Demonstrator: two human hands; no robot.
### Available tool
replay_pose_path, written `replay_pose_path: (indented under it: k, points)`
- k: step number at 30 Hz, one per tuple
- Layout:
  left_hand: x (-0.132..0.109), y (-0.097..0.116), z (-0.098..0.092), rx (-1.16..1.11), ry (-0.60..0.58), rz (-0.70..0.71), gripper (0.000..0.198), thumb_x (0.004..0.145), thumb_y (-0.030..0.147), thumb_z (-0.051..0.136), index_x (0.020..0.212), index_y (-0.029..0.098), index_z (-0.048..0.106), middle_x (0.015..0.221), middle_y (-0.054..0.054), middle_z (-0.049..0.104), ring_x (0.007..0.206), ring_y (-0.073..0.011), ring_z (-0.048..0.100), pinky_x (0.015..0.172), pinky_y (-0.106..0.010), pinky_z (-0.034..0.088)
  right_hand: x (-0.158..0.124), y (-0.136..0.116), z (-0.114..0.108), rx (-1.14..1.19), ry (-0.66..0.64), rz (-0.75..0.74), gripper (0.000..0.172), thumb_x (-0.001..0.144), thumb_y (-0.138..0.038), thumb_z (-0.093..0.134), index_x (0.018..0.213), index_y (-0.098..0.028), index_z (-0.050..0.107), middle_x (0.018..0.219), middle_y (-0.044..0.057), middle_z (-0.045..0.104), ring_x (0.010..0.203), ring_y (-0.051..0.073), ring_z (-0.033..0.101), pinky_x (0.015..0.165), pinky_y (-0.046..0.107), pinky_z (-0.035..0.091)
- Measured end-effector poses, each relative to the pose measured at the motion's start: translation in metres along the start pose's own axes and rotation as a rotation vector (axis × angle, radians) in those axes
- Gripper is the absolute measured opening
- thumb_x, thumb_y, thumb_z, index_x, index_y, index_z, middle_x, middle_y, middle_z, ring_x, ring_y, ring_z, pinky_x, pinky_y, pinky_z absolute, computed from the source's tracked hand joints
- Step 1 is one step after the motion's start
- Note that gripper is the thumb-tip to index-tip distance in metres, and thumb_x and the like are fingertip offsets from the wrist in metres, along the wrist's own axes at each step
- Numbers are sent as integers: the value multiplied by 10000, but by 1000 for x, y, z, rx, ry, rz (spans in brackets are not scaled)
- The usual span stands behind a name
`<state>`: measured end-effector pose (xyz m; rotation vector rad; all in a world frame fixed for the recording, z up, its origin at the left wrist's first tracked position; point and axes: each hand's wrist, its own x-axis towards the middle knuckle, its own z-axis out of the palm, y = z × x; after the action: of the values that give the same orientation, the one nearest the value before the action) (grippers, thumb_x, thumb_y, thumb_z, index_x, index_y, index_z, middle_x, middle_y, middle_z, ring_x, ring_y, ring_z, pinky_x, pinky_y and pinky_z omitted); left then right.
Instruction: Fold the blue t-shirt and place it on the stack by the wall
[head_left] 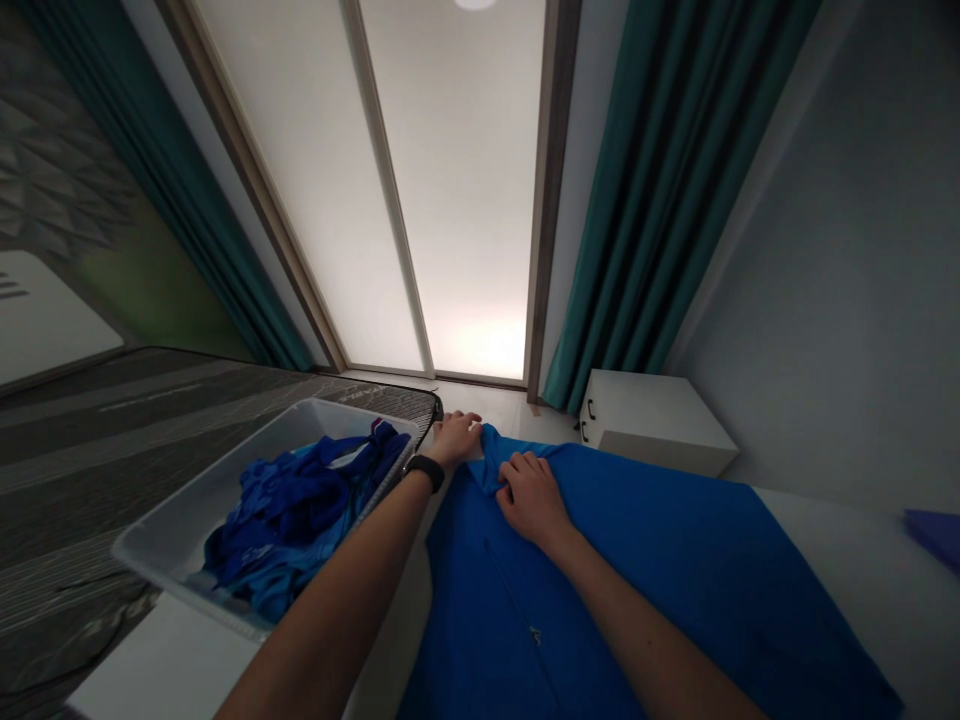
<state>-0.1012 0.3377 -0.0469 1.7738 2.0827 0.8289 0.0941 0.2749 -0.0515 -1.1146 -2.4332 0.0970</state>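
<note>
A large blue shirt (645, 520) lies spread over a white surface in front of me, with a thin line and a small pale mark on its near part. At its far left corner the cloth is bunched up. My left hand (454, 438), with a black band on the wrist, has its fingers closed at the edge of that corner; the fingertips are partly hidden. Just to the right, my right hand (531, 495) rests on the shirt with curled fingers gripping a fold of the cloth.
A translucent plastic bin (169, 510) with crumpled blue clothes (300, 500) stands at the left, beside a dark patterned bed (67, 470). Beyond the shirt are a white drawer cabinet (652, 410), teal curtains (675, 180) and frosted sliding doors (465, 200). A purple item (934, 535) lies far right.
</note>
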Motion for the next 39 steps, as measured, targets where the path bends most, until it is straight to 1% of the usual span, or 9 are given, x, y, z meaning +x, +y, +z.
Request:
replay_pose_path:
  k: [8,16,20,23,26,28,30,33,39]
  points:
    - [15,5,1,10,-89,0,168,778,325,616,817,198,718,826,-65,728,891,-258,649,870,-352,405,0,0,1,19,7,10,93,824,-134,506,822,-214,553,913,57,587,932,229,488,841,351,353]
    - [4,17,0,30,-18,94,131,837,252,555,858,188,668,824,-64,705,861,-241,640,860,-379,417,0,0,-1,75,61,4,136,839,-116,487,858,-211,583,911,50,599,933,219,499,854,351,345]
    - [3,35,-11,-23,-3,207,147,859,223,525,911,185,657,812,-46,693,792,-200,633,767,-317,462,1,4,1,187,195,69,198,846,-89,448,902,-203,599,915,48,612,928,214,512,842,351,344]
    - [-3,53,-23,-80,19,292,166,868,206,510,950,186,653,832,-31,691,788,-177,633,743,-288,480,2,10,3,315,346,188,222,848,-93,411,927,-194,593,914,54,614,909,219,526,815,356,353]
    - [-20,69,-34,-159,33,405,168,872,197,519,979,191,648,869,-26,694,787,-165,634,745,-284,494,4,16,2,361,464,281,241,838,-112,405,986,-189,578,951,72,598,935,237,520,834,376,365]
    - [-35,76,-39,-166,23,478,155,874,199,537,986,197,644,883,-24,690,805,-167,629,769,-296,499,6,17,-4,337,502,273,260,829,-124,424,1033,-186,573,997,90,582,983,252,502,876,396,366]
    - [-51,79,-42,-136,8,540,132,875,199,558,975,202,642,882,-24,678,845,-176,618,809,-314,495,9,16,-14,313,494,222,309,814,-128,458,1098,-185,567,1069,105,573,1049,261,481,921,406,355]
    - [-68,78,-44,-129,-9,571,117,870,181,578,964,202,644,875,-26,661,872,-182,603,833,-325,490,14,15,-30,307,371,111,337,805,-141,504,1128,-203,576,1145,94,584,1112,258,470,945,400,335]
    - [-79,72,-42,-152,51,573,99,865,190,594,955,191,637,879,-30,659,848,-175,590,806,-314,490,20,24,-46,340,160,52,91,843,-196,534,893,-214,608,971,50,648,1011,237,537,883,387,323]
